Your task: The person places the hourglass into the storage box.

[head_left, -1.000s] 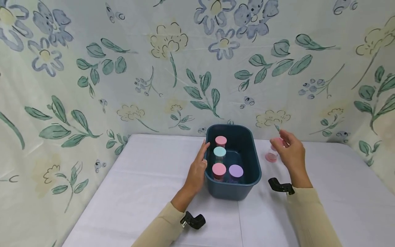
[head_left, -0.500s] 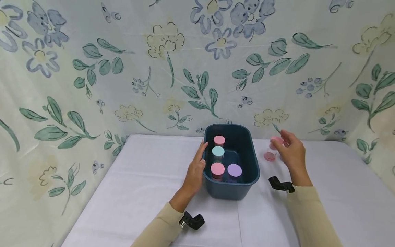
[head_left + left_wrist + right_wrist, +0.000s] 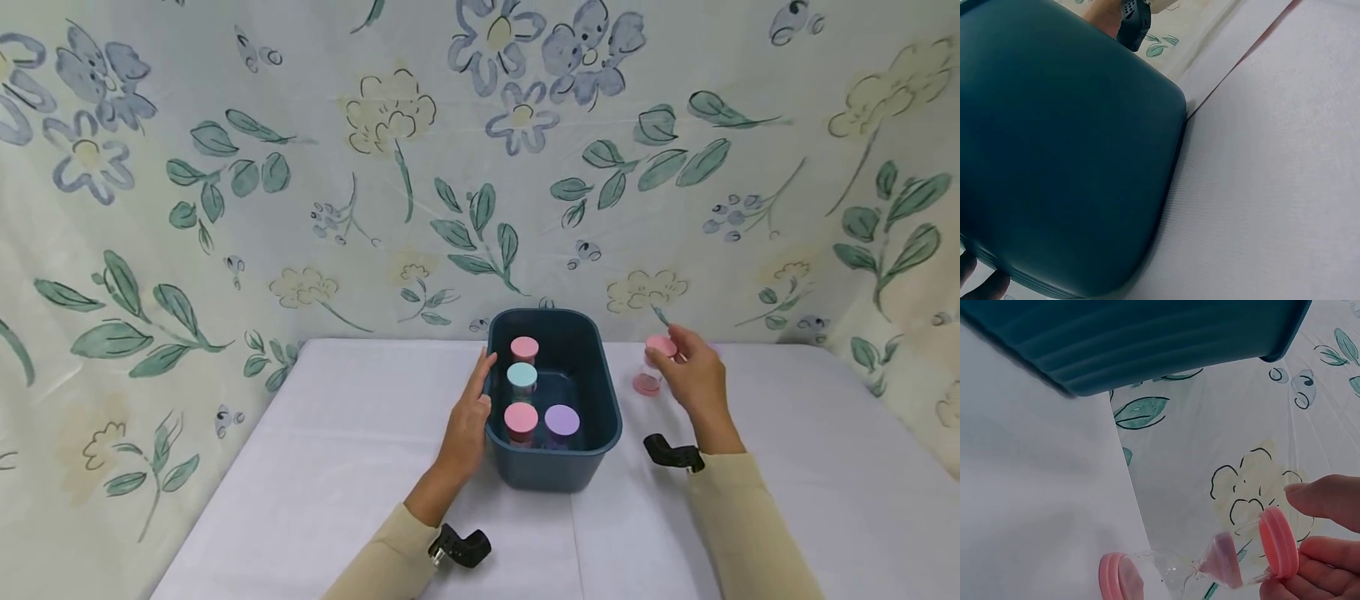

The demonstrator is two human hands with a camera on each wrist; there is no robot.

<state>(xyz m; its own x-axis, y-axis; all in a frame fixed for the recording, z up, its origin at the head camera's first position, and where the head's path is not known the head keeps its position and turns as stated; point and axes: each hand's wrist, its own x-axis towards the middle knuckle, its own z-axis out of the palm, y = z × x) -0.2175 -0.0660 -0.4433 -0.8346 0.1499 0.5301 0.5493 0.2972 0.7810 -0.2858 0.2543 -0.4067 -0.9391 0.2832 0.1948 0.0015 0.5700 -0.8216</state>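
A sand timer with pink end caps point(image 3: 647, 384) stands upright on the white cloth, right of the dark blue bin point(image 3: 553, 467). Pink sand point(image 3: 1224, 561) lies in its upper bulb, with more in the lower one. My right hand point(image 3: 693, 375) is at its top cap; in the right wrist view the fingers touch the cap while the thumb point(image 3: 1329, 499) stands apart. My left hand point(image 3: 463, 429) rests along the bin's left side, fingers extended. Inside the bin stand a light blue-capped timer point(image 3: 522, 375), a purple-capped one point(image 3: 562, 421) and two pink-capped ones point(image 3: 521, 417).
White cloth covers the table point(image 3: 360, 467) on both sides of the bin. A floral curtain point(image 3: 375, 208) hangs right behind the table's back edge. Black wrist cameras point(image 3: 459, 546) sit below both hands.
The whole head view has shifted slightly. A little more of the timer's top pink cap shows beside my right fingers. My left hand stays on the bin.
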